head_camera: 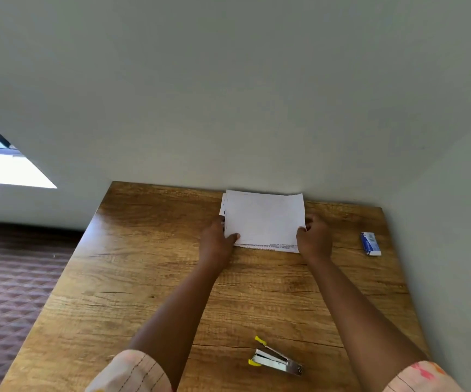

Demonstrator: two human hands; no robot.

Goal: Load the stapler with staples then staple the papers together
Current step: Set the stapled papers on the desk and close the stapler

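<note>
Two hands are gripping the papers (265, 219) at the far edge of the surface (143, 278), against the wall (228, 94). Left hand (217, 241) is pinching the stack's left edge w/ thumb on top; right hand (315, 239) is curling around its right edge. Stack's long axis is running left-right. Stapler (278, 359) is lying well nearer than the papers, hinged open, yellow-tipped end pointing left & away. Blue-white staple box (370, 243) is sitting right of the papers, apart.
</note>
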